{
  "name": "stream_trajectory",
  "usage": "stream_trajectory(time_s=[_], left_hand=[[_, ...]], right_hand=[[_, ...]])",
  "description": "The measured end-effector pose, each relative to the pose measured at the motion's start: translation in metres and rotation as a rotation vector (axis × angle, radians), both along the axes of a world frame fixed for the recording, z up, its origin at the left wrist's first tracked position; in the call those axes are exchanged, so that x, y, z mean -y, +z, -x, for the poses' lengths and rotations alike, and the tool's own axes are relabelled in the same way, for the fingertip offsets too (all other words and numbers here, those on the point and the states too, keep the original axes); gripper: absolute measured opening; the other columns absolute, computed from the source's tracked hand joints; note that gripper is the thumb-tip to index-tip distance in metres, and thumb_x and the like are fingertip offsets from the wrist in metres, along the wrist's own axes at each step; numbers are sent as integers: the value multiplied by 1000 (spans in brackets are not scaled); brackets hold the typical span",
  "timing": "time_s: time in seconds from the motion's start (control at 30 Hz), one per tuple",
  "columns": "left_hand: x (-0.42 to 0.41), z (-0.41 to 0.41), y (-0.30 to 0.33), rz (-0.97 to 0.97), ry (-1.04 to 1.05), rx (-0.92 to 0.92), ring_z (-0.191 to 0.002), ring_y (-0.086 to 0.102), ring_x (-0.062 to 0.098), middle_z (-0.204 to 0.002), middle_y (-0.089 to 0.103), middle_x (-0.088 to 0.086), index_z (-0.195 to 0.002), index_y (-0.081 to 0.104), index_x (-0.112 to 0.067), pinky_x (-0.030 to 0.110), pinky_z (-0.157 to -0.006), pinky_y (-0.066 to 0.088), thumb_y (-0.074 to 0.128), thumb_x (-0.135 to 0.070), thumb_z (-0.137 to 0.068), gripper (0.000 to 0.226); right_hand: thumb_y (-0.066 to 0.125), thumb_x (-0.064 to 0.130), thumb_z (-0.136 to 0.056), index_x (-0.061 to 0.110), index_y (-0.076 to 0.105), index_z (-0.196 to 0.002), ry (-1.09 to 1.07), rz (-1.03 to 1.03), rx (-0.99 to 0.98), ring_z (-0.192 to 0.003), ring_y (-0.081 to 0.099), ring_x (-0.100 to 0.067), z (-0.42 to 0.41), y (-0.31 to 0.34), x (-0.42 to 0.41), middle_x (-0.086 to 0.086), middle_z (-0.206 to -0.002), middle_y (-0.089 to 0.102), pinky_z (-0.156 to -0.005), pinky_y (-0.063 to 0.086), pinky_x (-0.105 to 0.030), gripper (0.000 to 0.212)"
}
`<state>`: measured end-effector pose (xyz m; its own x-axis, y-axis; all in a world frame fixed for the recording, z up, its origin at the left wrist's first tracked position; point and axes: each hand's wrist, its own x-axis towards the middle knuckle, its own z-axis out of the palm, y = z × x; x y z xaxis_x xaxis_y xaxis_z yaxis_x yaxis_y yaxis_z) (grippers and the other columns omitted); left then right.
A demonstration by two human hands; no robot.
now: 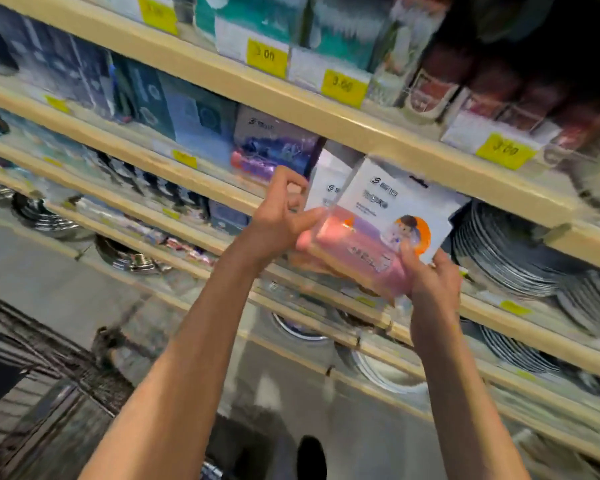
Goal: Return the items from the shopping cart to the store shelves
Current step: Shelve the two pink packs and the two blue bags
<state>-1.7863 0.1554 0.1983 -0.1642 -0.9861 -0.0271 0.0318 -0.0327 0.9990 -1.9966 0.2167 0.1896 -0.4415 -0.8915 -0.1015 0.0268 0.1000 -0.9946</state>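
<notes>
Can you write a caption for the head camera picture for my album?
Two hands lift a pink-and-white packet toward a store shelf.

I am in a shop aisle, facing long cream-coloured wooden shelves (326,109) that run across my view in tiers. Yellow paper price tags (266,56) marked 3.00 sit along the shelf edges. Rows of boxed packaged goods (187,112) stand above those edges; stacked shiny metal plates (506,251) fill the tier below.
</notes>
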Motion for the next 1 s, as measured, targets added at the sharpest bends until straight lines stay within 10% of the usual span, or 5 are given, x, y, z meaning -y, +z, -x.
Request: stream_trajectory(time_s=[0.17, 0.3, 0.43, 0.8, 1.0], left_hand=[[41, 16, 11, 5, -98, 110, -66, 67, 16, -106, 59, 23, -108, 37, -21, 34, -50, 52, 67, 0, -80, 46], [64, 30, 7, -62, -7, 133, -95, 70, 30, -123, 59, 20, -99, 37, -22, 55, -73, 60, 63, 1, -88, 36], [70, 44, 1, -72, 79, 118, -101, 66, 14, -109, 61, 4, -89, 37, -25, 44, -91, 57, 59, 1, -95, 35], [78, 34, -16, 141, 127, -91, -131, 55, 22, -141, 53, 12, -125, 39, -22, 51, -107, 48, 62, -4, -87, 48], [76, 43, -20, 340, 174, 515, -102, 57, 22, -111, 57, 9, -115, 47, -7, 33, -88, 47, 62, -9, -92, 28]], right_hand=[[66, 17, -93, 8, 68, -112, -4, -7, 1, -88, 71, -22, 15, -5, 17, -6, -100, 76, -79, 59, -42, 21], [68, 17, -92, 13, 67, -111, -13, -34, 81, -95, 74, -28, 18, -10, 15, -9, -106, 76, -82, 61, -42, 19], [68, 11, -92, 3, 64, -117, -4, -20, 146, -92, 74, -30, 21, -19, 3, -16, -107, 75, -81, 60, -42, 26], [70, 15, -92, 7, 61, -124, -52, 32, 194, -110, 70, -30, 11, -32, 8, -11, -116, 73, -99, 53, -52, 34], [68, 11, -92, 5, 58, -129, -89, 33, 238, -103, 72, -26, 11, -34, 9, -12, -117, 73, -94, 57, -47, 38]])
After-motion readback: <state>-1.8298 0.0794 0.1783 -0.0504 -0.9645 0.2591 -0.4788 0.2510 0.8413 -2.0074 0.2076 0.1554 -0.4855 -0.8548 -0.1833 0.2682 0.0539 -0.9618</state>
